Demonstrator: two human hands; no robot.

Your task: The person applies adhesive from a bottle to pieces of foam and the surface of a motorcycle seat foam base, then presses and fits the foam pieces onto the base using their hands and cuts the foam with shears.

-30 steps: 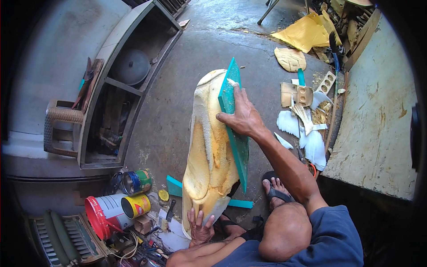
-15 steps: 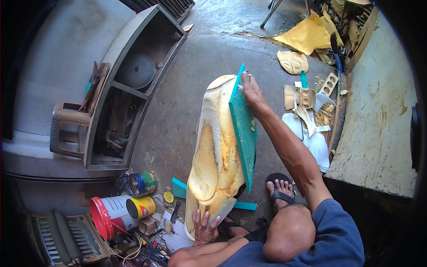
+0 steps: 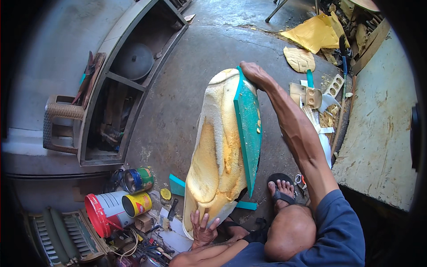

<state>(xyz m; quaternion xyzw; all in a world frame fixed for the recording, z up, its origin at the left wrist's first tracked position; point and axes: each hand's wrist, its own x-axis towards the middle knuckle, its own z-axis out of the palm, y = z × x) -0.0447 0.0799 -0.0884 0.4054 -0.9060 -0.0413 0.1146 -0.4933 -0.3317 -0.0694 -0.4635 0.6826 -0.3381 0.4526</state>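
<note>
A long, yellowed seat foam [image 3: 207,173], like that of a motorcycle seat, lies lengthwise before me, its surface worn and pitted. Along its right side leans a teal foam sheet [image 3: 249,129], tapering toward the near end, with small yellow crumbs on it. My right hand [image 3: 256,75] is closed round the sheet's far corner; its fingertips are partly hidden. At the near end, my left hand [image 3: 203,228] lies against the seat foam with fingers spread. Teal strips stick out at the lower left [image 3: 177,185] and lower right [image 3: 246,205] of the foam.
On the left stand an open cabinet [image 3: 129,84], a red-and-white bucket [image 3: 106,211], a yellow tin [image 3: 137,204] and scattered tools. A black-handled knife [image 3: 172,209] lies near the foam. Scissors [image 3: 300,181] rest by my sandalled foot. Scraps and a pale board [image 3: 378,120] are at right.
My right hand has shifted up to the teal sheet's far corner and closed round it. The sheet has turned slightly against the seat foam. My left hand stays put. The view has shifted a little.
</note>
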